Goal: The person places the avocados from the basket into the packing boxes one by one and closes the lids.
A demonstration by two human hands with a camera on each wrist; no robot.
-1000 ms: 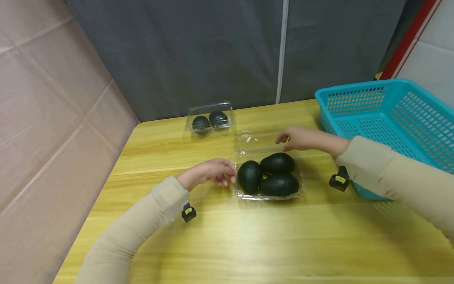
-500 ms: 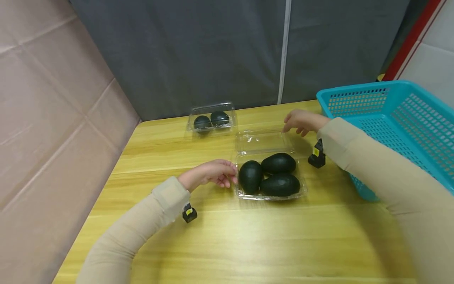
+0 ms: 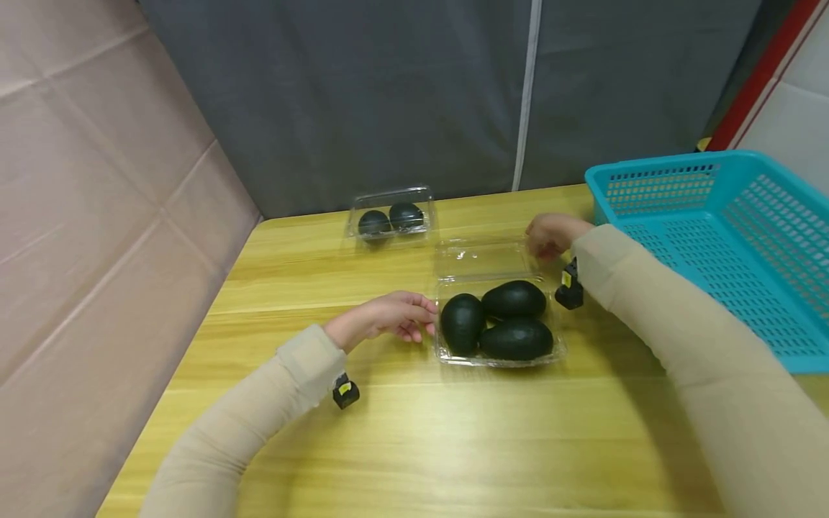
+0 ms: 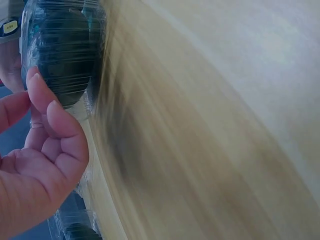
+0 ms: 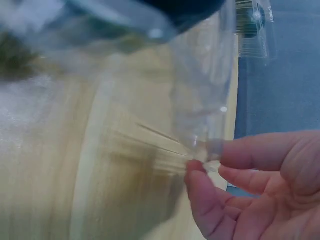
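An opened clear plastic clamshell container [image 3: 501, 362] sits mid-table, its lid [image 3: 482, 262] folded back away from the person. Three dark green avocados lie in its base: an upright one [image 3: 463, 324] at left, and two lying sideways, the far avocado [image 3: 514, 298] and the near avocado [image 3: 517, 339]. At the base's left edge, the left hand [image 3: 403, 315] pinches the rim with thumb and forefinger. The right hand [image 3: 552, 234] reaches the lid's far right corner; in the right wrist view, the thumb [image 5: 250, 151] and forefinger pinch the lid's edge.
Behind to the left stands a second clear container [image 3: 391, 196] holding two avocados [image 3: 406, 215]. A blue-green perforated basket [image 3: 696, 160] occupies the table's right side. A grey curtain [image 3: 337, 101] hangs along the back, and a pale panel [image 3: 116, 237] rises at left.
The right hand has moved from above the lid, around to its right, then onto its far right corner, where it now grips the edge. The left hand keeps its hold.
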